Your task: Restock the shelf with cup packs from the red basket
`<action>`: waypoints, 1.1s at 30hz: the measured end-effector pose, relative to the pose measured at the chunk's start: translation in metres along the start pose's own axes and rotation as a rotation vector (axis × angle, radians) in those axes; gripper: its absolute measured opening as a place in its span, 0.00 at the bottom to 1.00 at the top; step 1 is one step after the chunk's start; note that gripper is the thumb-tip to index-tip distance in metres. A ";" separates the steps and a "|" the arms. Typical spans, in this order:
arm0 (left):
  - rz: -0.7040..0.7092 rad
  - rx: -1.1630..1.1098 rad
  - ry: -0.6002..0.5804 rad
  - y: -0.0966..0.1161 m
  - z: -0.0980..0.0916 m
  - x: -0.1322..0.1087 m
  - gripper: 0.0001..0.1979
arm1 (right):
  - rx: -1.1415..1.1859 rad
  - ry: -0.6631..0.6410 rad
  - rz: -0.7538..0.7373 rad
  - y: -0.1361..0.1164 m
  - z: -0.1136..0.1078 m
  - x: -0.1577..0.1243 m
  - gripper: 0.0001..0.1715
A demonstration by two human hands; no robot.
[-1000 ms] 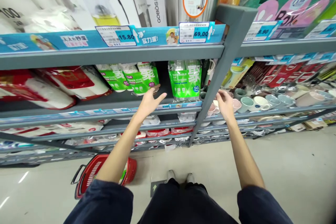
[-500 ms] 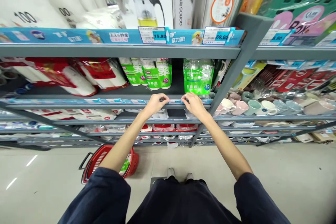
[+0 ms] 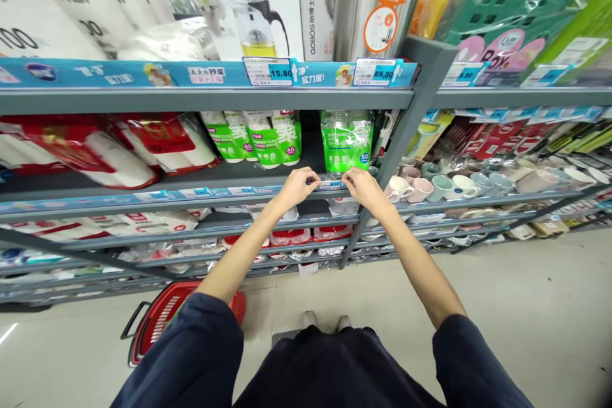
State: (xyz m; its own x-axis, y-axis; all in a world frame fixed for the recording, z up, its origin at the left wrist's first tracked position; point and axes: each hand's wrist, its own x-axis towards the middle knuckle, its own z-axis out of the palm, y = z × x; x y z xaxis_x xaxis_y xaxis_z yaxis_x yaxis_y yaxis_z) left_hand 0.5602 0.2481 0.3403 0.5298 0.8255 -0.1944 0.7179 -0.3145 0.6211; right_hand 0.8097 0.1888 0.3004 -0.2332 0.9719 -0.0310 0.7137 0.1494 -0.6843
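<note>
Left hand and right hand clenched side by side on blue price strip, fingers hooked over lip of grey metal shelf. Clear plastic cups in green-labelled sleeve stand just above, at 12 o'clock, strip fronting them. Red plastic shopping basket on floor, 7 o'clock.

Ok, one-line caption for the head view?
Left hand and right hand rest on a blue shelf-edge strip beneath green-packaged disposable cups.

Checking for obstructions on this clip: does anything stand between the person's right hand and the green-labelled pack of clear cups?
Only the blue price strip on the shelf's front edge, which the right hand rests on; the green-labelled pack of clear cups stands right behind it, nothing else visible between.
</note>
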 end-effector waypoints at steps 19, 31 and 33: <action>-0.073 0.158 -0.006 0.002 -0.002 0.000 0.06 | 0.147 0.001 -0.117 0.010 0.009 0.007 0.08; -0.156 0.024 0.101 0.001 0.007 -0.006 0.06 | 0.143 0.064 -0.119 0.018 0.016 0.002 0.08; -0.148 -0.003 0.120 0.001 0.010 -0.008 0.07 | 0.128 0.085 -0.146 0.021 0.022 0.002 0.10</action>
State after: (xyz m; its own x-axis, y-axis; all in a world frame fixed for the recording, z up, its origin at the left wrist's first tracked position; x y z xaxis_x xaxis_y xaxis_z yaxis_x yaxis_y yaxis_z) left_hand 0.5608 0.2363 0.3352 0.3606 0.9126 -0.1926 0.7825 -0.1836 0.5950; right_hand 0.8092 0.1900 0.2698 -0.2676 0.9542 0.1337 0.5852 0.2711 -0.7642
